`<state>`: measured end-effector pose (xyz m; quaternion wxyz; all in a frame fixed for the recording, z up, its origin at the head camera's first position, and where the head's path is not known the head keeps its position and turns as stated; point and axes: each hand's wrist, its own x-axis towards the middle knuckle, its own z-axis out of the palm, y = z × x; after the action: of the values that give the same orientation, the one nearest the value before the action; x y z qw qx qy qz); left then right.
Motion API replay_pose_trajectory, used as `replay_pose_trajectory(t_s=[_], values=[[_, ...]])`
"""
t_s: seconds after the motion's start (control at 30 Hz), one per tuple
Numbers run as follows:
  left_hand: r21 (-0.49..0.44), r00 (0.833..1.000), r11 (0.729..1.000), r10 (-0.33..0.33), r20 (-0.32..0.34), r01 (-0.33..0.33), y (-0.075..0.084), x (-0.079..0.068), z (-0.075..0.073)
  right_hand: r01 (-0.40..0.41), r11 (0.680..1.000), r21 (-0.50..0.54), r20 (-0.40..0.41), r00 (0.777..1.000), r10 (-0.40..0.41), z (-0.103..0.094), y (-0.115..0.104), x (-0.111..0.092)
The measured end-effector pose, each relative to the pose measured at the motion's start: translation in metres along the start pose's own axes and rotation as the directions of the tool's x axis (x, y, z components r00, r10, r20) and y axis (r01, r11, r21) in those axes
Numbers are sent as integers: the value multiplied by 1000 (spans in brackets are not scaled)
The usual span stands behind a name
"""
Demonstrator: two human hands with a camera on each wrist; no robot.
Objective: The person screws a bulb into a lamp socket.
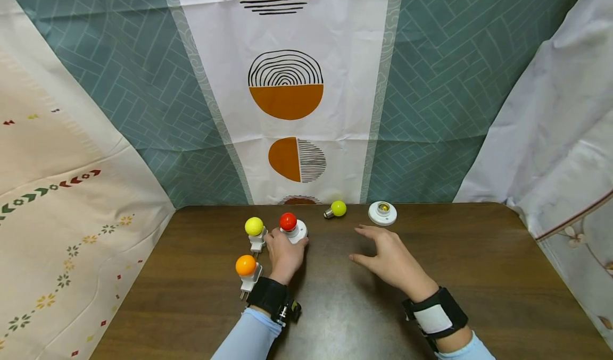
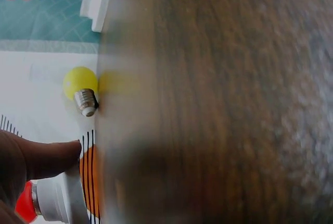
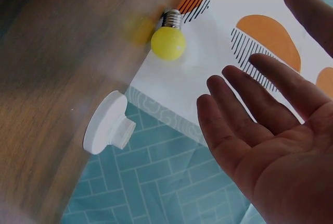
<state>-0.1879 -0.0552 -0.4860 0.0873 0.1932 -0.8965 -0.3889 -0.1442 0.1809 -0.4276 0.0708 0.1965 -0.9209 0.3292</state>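
Note:
My left hand (image 1: 286, 254) grips a round white lamp holder (image 1: 300, 232) by its sides, thumb along the right edge. A red bulb (image 1: 288, 221) sits in that holder, and the thumb (image 2: 54, 159) shows against the base in the left wrist view. Over the table to the right, my right hand (image 1: 390, 256) is held with fingers spread and nothing in it. Beyond its fingertips stands a second round white lamp holder (image 1: 375, 216) with an open socket. A yellow-green bulb (image 1: 339, 208) lies on its side between the two holders, its metal screw base pointing left.
Left of my left hand, a yellow bulb (image 1: 254, 226) sits in a white plug-in socket (image 1: 257, 243). Nearer me, an orange bulb (image 1: 246, 265) is in another plug-in socket (image 1: 250, 282). A patterned curtain (image 1: 345, 83) hangs behind the brown table (image 1: 479, 253).

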Motion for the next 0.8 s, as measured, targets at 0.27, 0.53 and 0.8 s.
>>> replay_pose_trajectory(t_s=[0.27,0.53,0.8], values=[[103,999,994,-41,11,40,-3,3,2,-11,1000,5,30,1000,10,3,1,-1],[142,999,989,-52,11,50,-5,6,5,-14,1000,-2,43,999,14,3,2,0],[146,999,989,-41,14,39,-3,6,4,-73,997,7,-5,997,73,3,3,0]])
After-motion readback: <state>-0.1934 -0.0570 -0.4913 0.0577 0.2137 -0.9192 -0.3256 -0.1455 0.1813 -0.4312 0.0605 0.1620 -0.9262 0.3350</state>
